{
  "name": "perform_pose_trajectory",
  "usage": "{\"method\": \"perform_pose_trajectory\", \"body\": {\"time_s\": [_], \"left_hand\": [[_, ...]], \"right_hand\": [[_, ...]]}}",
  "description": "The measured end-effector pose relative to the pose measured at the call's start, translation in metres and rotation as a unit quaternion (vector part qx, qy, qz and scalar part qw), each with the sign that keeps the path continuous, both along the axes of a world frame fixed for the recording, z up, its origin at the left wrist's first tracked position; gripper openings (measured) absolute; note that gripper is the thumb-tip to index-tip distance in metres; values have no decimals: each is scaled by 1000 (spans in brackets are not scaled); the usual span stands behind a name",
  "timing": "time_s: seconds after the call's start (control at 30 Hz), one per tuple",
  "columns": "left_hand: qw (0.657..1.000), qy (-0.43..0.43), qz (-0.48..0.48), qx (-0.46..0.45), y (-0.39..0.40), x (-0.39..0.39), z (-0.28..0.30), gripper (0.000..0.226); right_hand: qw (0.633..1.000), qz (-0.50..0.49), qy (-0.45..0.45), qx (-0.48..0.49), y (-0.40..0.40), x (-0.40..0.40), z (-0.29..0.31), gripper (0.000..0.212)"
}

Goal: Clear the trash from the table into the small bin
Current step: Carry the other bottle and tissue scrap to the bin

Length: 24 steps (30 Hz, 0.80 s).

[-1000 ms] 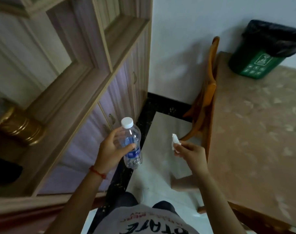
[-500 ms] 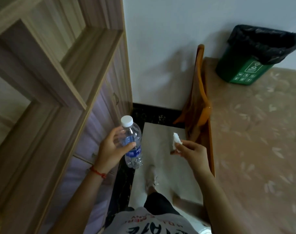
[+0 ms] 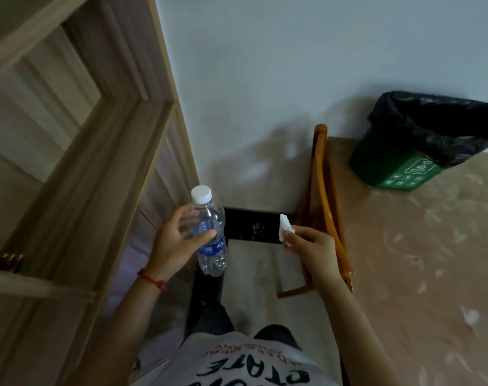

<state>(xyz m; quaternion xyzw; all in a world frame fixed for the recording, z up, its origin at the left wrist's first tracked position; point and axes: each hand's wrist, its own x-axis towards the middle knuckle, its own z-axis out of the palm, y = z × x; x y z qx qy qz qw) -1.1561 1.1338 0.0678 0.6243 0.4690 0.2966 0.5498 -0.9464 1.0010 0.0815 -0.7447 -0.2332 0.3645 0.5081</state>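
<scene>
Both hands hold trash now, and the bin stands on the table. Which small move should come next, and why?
Probably carry the right hand with the white tissue toward the green bin. The bin stands open at the table's far corner, and this hand is the nearer one. The left hand grips the bottle, which can follow.

blue bottle label [image 3: 212, 247] reading "AQU…"; green bin [image 3: 398, 165] white icons, unreadable
</scene>
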Motion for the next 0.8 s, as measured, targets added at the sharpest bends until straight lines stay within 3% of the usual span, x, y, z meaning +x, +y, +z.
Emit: {"method": "perform_pose_trajectory", "body": {"time_s": [0.43, 0.8], "left_hand": [[992, -44, -120, 3, 135, 92, 10, 61], [973, -60, -223, 25, 182, 165, 25, 64]], "right_hand": [[994, -105, 23, 18, 97, 41, 14, 18], [971, -229, 32, 54, 112, 68, 33, 11]]}}
